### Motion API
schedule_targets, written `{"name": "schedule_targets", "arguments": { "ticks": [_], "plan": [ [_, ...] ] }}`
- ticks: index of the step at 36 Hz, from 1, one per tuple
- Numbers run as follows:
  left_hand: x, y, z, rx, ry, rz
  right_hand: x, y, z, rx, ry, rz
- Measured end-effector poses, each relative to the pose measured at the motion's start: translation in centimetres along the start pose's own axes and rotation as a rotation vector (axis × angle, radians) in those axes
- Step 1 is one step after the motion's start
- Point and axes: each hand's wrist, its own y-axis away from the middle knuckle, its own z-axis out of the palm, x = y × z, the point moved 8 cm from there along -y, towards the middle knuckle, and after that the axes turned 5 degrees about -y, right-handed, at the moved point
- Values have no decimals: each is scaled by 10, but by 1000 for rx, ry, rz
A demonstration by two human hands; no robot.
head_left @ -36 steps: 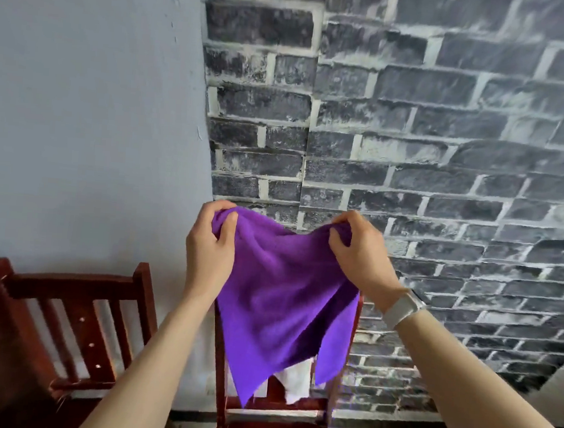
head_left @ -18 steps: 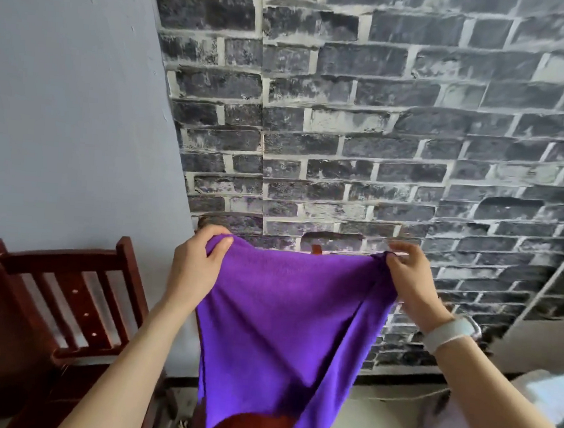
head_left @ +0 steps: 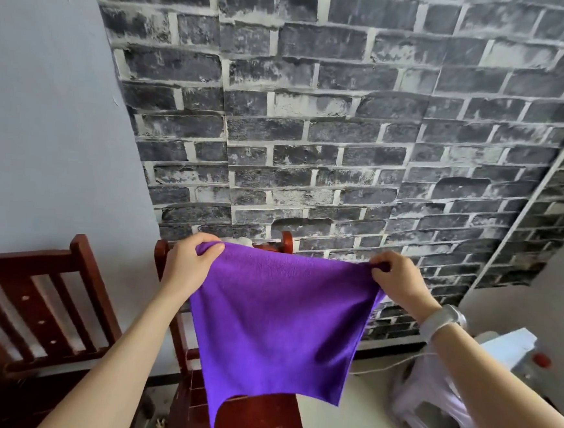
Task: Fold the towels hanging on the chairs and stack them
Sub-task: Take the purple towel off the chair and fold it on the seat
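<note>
A purple towel (head_left: 279, 321) hangs spread out in the air in front of me. My left hand (head_left: 189, 264) pinches its top left corner and my right hand (head_left: 400, 280) pinches its top right corner, so the top edge is pulled almost straight. The lower edge hangs loose over the seat of a dark red wooden chair (head_left: 244, 420). That chair's backrest is mostly hidden behind the towel; only its post tops show. A bit of white cloth (head_left: 238, 240) peeks over the backrest.
A second dark red chair (head_left: 41, 299) with a slatted back stands at the left. A pale plastic stool (head_left: 434, 405) and a white box-like object (head_left: 513, 347) stand at the lower right. A grey brick-patterned wall rises straight ahead.
My hands have moved apart, stretching the bunched towel flat and wide. The view has shifted right, bringing the stool into sight.
</note>
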Motion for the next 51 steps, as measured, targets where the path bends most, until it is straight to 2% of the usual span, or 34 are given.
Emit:
{"name": "schedule_targets", "arguments": {
  "ticks": [7, 11, 18, 23, 28, 34, 37, 41, 47, 51],
  "plan": [
    [-23, -16, -8, 48, 43, -72, 3, -2, -6, 88, 31, 16],
    [-36, -27, -12, 18, 127, -90, 11, -10, -6, 173, -98, 103],
    [-63, -30, -18, -2, 379, -221, 27, -17, 20, 101, -373, 250],
    [-96, -25, -14, -133, 302, -334, 34, -15, 33, 42, -393, 273],
    [-104, -14, -7, -263, 163, -291, 43, -5, 53, -52, -461, 303],
    [-125, 14, 14, -622, -94, -285, 58, 16, 80, -301, -564, 368],
    [-135, 30, 27, -732, -315, -173, 66, 24, 95, -419, -405, 331],
    [-154, 40, 29, -666, -480, -96, 68, 31, 114, -490, 40, 167],
    [-183, 38, 29, -567, -623, -105, 66, 26, 137, -330, 276, 9],
    [-199, 21, 27, -440, -647, -109, 76, 12, 159, -303, 349, 33]
  ]
}}
